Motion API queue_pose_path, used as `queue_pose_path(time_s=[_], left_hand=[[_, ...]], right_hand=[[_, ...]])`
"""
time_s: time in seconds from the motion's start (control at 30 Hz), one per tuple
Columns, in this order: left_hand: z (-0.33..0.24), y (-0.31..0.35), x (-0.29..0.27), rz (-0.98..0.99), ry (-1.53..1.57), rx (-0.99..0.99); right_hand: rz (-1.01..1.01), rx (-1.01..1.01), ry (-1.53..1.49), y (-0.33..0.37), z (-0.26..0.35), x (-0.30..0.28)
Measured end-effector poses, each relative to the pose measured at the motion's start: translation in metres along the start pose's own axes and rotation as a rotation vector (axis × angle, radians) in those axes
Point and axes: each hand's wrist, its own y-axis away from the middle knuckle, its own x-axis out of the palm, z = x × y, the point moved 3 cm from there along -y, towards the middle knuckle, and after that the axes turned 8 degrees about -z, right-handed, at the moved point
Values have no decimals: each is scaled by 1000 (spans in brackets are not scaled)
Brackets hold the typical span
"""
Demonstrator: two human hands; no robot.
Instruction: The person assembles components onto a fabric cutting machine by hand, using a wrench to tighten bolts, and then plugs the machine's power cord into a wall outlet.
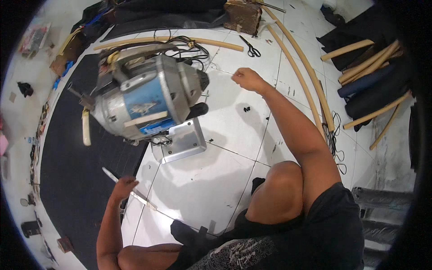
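Note:
A large cloth-cutting machine with a grey and blue motor housing stands in front of me on its shiny metal base plate. Below it, at the edge of the black fabric, my left hand is closed around a long, narrow, pale strip; both its ends stick out, and its exact kind does not show. To the right of the machine, apart from it, my right hand hovers over the white tiles with curled fingers. Whether anything small is between them I cannot make out.
Black scissors lie on the tiles at the back. A coiled black cable sits behind the machine. Long cardboard tubes lie at the right, near dark fabric rolls. A brown block stands at the far edge.

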Motion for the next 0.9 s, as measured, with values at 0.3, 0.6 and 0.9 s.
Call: queue_pose_path(time_s=[0.3,0.6,0.9], left_hand=[[-14,55,25,104,-240,56],[14,132,24,45,-184,-146],[33,131,36,20,-207,-64]], right_hand=[[397,-311,487,20,-34,128],[346,-636,765,-42,-31,213],[16,-1050,591,-16,-72,189]])
